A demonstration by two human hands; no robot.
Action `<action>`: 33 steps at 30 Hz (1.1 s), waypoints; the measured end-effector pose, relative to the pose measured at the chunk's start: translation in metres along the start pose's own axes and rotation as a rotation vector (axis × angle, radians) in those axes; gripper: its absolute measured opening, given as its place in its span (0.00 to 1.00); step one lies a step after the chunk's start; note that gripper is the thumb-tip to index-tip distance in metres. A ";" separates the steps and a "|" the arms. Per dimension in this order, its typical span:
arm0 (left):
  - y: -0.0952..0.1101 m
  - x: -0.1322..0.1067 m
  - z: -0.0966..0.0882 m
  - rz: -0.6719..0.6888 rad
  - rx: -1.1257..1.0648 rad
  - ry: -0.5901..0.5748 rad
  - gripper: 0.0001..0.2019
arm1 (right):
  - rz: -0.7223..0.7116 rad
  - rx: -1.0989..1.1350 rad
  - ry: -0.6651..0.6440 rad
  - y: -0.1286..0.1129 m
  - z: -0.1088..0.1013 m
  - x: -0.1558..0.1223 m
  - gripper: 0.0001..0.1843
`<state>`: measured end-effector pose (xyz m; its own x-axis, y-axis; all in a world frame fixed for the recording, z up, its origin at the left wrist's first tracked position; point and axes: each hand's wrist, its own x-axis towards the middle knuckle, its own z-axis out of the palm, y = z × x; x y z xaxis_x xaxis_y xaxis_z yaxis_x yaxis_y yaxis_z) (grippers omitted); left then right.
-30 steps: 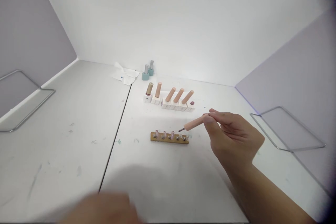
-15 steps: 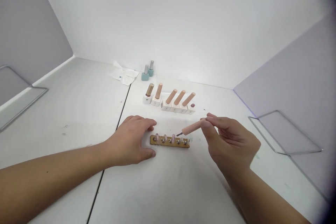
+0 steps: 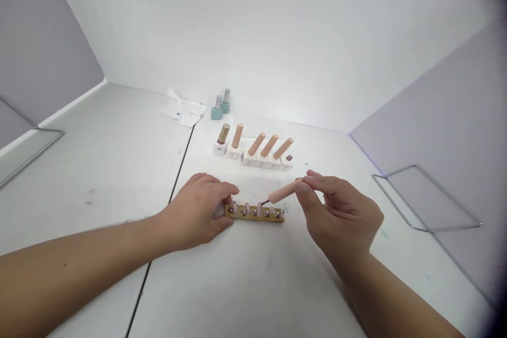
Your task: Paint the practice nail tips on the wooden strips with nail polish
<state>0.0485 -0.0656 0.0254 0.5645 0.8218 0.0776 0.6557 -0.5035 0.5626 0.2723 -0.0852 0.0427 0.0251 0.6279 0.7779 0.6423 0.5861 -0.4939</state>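
Pinched between the thumb and fingers of my right hand (image 3: 340, 211) is a nail polish brush (image 3: 284, 191) with a long pink cap for a handle. Its dark bristle tip meets the middle one of several clear nail tips (image 3: 259, 208), or is very close to it. These tips stand on a brown display stand (image 3: 253, 216) with round metal studs. My left hand (image 3: 200, 211) is closed around the stand's left end, thumb on the near side and fingers on the far side.
Behind the stand is a row of white polish bottles (image 3: 249, 159), most with pink caps; the rightmost open bottle (image 3: 285, 163) has no cap. Two teal bottles (image 3: 216, 113) and a crumpled tissue (image 3: 186, 112) lie farther back. Wire frames (image 3: 428, 229) stand at both sides.
The brush has moved left and slightly down, bringing its tip to the middle nail tip. My left thumb and fingers have closed in on the stand's left end.
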 end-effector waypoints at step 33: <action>0.003 -0.002 -0.006 0.020 -0.021 -0.023 0.13 | -0.130 -0.006 -0.096 -0.001 -0.007 -0.001 0.12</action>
<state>0.0464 -0.0674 0.0316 0.5890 0.8051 0.0699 0.6338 -0.5139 0.5781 0.2770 -0.0905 0.0453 -0.1316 0.5931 0.7943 0.6398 0.6629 -0.3890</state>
